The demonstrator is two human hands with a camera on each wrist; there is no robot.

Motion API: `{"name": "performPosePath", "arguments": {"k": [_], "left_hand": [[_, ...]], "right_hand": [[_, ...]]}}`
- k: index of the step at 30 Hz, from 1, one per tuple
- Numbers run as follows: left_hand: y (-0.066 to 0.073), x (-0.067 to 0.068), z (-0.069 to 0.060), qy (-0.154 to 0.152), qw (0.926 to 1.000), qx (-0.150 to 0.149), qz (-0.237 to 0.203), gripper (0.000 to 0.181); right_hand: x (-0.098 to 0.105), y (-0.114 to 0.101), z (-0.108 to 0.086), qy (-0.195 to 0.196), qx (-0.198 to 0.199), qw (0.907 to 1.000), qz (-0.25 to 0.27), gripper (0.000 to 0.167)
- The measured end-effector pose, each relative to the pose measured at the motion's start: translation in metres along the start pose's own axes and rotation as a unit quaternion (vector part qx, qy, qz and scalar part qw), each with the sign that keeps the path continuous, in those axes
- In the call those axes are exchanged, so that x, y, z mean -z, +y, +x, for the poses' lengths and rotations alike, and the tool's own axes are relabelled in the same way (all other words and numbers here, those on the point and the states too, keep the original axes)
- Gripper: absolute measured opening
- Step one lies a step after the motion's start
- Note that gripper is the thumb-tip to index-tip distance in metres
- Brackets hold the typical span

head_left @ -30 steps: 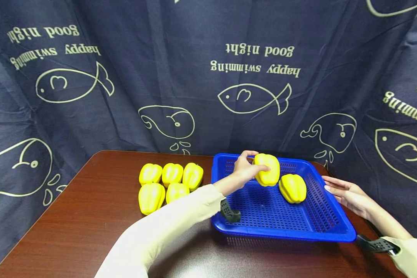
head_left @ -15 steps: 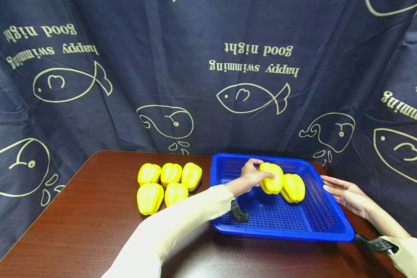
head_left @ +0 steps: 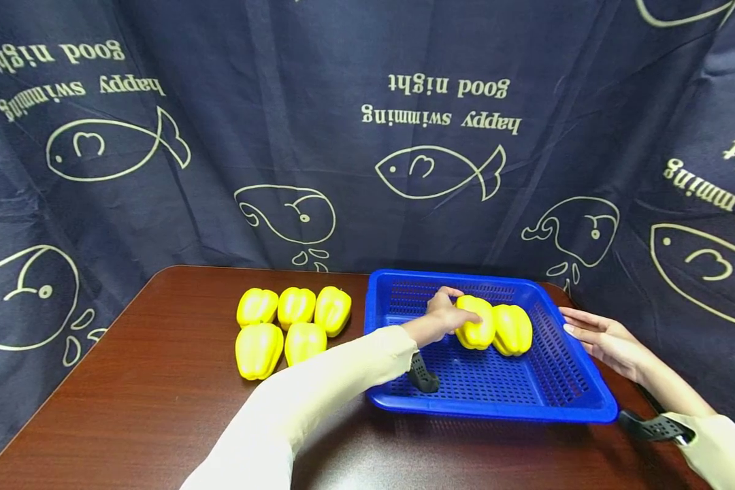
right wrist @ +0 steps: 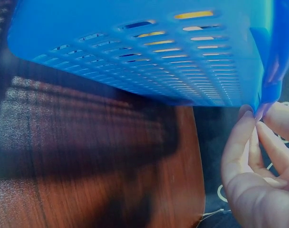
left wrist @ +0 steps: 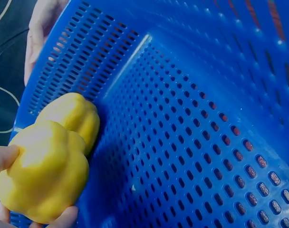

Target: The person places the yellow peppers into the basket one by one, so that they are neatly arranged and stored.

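In the head view, my left hand (head_left: 442,318) grips a yellow bell pepper (head_left: 476,323) inside the blue plastic basket (head_left: 465,416). The left wrist view shows thumb and fingers around this pepper (left wrist: 44,171). Right against it is a second yellow bell pepper (head_left: 513,330), partly hidden behind it in the wrist view. My right hand (head_left: 609,344) is at the basket's right side. Its fingertips pinch the rim in the right wrist view, where the basket wall (right wrist: 135,52) stands above the table. Whether the gripped pepper touches the basket floor is hidden.
Several yellow bell peppers (head_left: 259,350) lie grouped on the brown wooden table (head_left: 159,381), left of the basket. My left sleeve (head_left: 318,388) partly covers the nearest ones. A dark blue curtain (head_left: 318,136) with fish drawings hangs right behind the table's far edge.
My left hand has lowered its pepper into the basket, moving right and down until it sits beside the other pepper. The right hand stays at the rim. The head view has shifted slightly.
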State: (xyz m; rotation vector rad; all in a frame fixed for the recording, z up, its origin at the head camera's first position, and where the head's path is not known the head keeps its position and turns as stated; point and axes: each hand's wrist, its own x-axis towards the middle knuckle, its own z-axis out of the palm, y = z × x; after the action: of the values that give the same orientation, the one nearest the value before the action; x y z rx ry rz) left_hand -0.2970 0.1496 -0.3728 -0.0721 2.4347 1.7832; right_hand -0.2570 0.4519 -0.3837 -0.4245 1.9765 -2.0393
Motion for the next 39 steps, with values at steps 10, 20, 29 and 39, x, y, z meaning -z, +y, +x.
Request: {"name": "performPosePath", "arguments": {"k": [10, 20, 29, 39], "left_hand": [[-0.004, -0.006, -0.001, 0.044, 0.9979, -0.030, 0.038, 0.046], [-0.010, -0.008, -0.001, 0.037, 0.9968, -0.033, 0.063, 0.047], [-0.017, -0.011, 0.003, 0.045, 0.9962, -0.037, 0.065, 0.049], [-0.014, -0.016, 0.002, 0.019, 0.9990, -0.012, 0.039, 0.052]], "right_hand": [[-0.002, 0.002, 0.002, -0.011, 0.007, 0.9999, -0.003, 0.042], [-0.003, 0.002, 0.002, -0.010, 0.011, 0.9999, -0.005, 0.042], [-0.003, 0.003, 0.000, -0.008, 0.009, 0.9999, -0.011, 0.041], [-0.002, 0.001, -0.002, 0.000, 0.007, 0.9999, -0.011, 0.041]]}}
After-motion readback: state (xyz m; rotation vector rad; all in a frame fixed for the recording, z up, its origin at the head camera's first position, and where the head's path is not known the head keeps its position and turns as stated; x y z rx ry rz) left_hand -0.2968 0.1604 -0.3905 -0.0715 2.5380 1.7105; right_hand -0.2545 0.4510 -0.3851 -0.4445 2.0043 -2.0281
